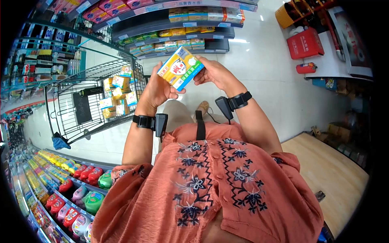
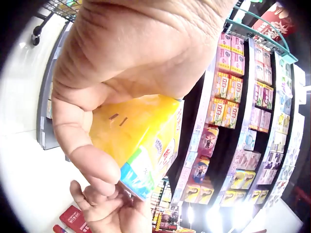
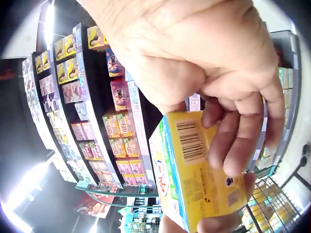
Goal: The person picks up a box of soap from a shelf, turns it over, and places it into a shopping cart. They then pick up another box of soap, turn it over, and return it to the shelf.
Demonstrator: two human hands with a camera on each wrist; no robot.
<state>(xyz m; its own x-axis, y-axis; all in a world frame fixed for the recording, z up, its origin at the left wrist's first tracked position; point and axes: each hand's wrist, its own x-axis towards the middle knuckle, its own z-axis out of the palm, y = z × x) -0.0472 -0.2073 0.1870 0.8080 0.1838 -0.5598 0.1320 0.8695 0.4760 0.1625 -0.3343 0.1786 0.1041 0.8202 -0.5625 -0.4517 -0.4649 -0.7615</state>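
A yellow, blue and green soap pack (image 1: 180, 68) is held up in front of the body, its printed face toward the head camera. My left hand (image 1: 158, 90) grips its left end, thumb along the edge and fingers curled beneath. At the other end my right hand (image 1: 215, 74) holds the upper right corner between thumb and fingers. In the right wrist view, the fingers (image 3: 236, 136) lie on the pack's yellow side (image 3: 194, 160), beside a barcode. The left wrist view shows the left fingers bent around its yellow wrapper (image 2: 131, 126).
A wire shopping cart (image 1: 73, 117) stands at the left, with several similar packs (image 1: 118, 95) inside. Shelves of soap (image 1: 178, 30) rise ahead; bottles of detergent (image 1: 94, 201) line the lower left. A wooden table (image 1: 328, 174) is at the right, a red box (image 1: 304, 43) beyond.
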